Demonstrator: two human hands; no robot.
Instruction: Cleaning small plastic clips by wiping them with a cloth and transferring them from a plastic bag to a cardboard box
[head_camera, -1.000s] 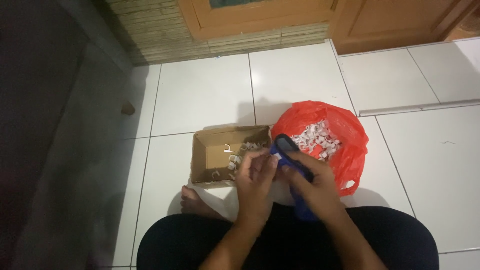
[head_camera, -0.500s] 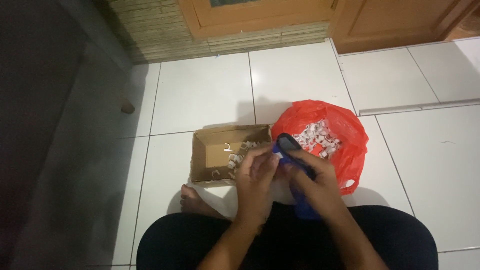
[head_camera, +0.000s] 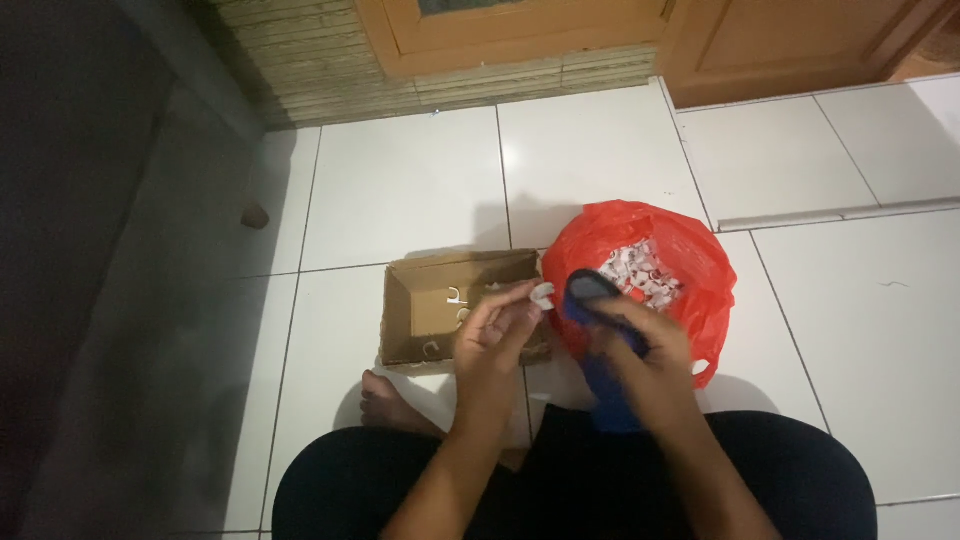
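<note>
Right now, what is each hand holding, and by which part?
The left hand pinches a small white piece at its fingertips. The right hand grips a blue tool around its middle, its rounded end sticking out.

I see the left hand (head_camera: 497, 335) pinching a small white piece (head_camera: 541, 295) over the cardboard box (head_camera: 425, 312). Just right of the box, the right hand (head_camera: 640, 345) grips a blue sandal (head_camera: 598, 385), with the red bag (head_camera: 690, 262) of white pieces just beyond.

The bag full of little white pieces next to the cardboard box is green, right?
Not quite. The head view shows the bag is red, not green. It does hold little white pieces, and it does sit right beside the cardboard box.
</note>
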